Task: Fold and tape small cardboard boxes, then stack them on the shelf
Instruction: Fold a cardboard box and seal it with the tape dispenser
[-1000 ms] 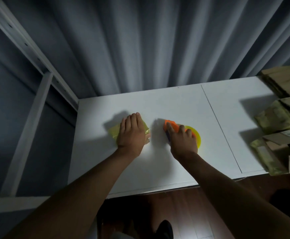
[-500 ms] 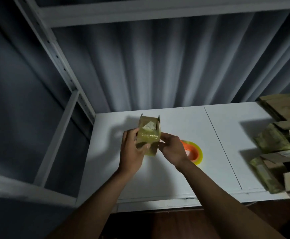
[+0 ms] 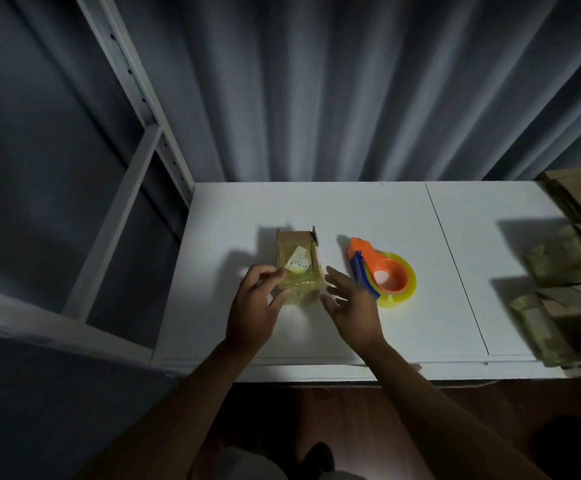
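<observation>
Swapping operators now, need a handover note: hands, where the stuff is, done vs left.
Left hand: fingers grip the near, tape-wrapped end of the small cardboard box, which rests on the white shelf board.
Right hand: open, fingers spread, just right of the box, holding nothing.
Tape dispenser: orange, with a yellow roll, lying on the board right of the right hand.
Other boxes: piled at the board's right edge.
Done: this box is folded, with tape on its near end. Far flaps stand up, untaped.
Left: close and tape that end, then stack it with the pile.
</observation>
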